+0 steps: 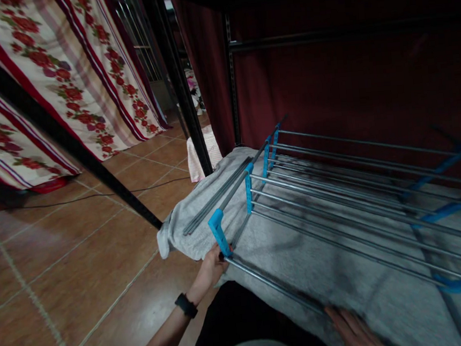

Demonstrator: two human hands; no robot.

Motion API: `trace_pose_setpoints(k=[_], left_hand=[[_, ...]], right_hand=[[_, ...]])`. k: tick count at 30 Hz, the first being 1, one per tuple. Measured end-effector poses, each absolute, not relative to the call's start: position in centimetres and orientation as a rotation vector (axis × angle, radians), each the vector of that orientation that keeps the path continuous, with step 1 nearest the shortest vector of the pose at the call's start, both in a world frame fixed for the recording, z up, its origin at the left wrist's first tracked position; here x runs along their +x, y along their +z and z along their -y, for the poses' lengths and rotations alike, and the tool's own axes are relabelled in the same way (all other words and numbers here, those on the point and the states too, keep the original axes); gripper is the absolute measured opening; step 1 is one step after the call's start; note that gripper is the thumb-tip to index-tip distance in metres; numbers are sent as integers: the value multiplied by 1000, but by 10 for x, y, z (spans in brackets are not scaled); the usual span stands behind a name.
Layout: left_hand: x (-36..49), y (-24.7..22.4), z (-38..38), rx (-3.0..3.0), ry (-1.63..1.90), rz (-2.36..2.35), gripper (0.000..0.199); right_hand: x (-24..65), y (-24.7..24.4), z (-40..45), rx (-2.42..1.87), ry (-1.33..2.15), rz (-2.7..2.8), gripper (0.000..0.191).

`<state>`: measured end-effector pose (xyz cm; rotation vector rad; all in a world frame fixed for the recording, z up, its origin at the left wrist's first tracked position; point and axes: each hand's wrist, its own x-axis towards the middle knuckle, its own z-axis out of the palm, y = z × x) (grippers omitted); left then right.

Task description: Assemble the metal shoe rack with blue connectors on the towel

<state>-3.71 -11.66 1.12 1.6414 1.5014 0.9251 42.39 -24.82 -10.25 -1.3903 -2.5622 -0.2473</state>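
Observation:
A rack of thin metal rods [340,233] with blue plastic end pieces [248,190] lies across a grey blanket [289,248]. My left hand [214,265], with a black watch on the wrist, is closed around the lower end of the nearest blue plastic connector [218,230]. From that connector a metal rod [270,282] runs along the near edge toward my right hand [353,330]. The fingers of my right hand lie over this rod; the picture is dim and its grip is partly hidden. Several loose metal rods [216,198] rest together on the blanket, left of the rack.
Black metal posts [184,85] frame the blanket-covered surface, and a dark bar [57,129] slants across the left. A dark red curtain [327,83] hangs behind. Beyond the tiled floor [62,274] hangs a floral curtain [60,75]. A black cable [95,195] crosses the tiles.

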Motion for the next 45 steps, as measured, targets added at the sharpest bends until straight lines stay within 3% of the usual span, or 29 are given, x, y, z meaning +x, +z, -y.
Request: trace_pose_setpoints(k=[5,10,16,21,30,36,45], left_hand=[[-42,7,110,1611,934,-1351,27],[-40,3,110,1600,929,-1369,25],[-35,3,113,1621,948,-1449,25],[-33,5,112,1613,976,-1445,29],[-37,-1,107,1599,965,-1426,28],[-41,7,107,1671,881,-1458,39],[-31,27,115,1652,836,-1494,35]], right_hand=[[419,-91,245,-1356,-299,2534,93],[379,-44,235,-1305,-311,2385,71],[256,24,202,-1432,165,2375,45],[162,57,160,-1380,514,2484,44],[120,44,124,-1429,654,2568,28],[131,32,117,-1309,815,2548,42],[137,33,112,-1341,903,2492,31]])
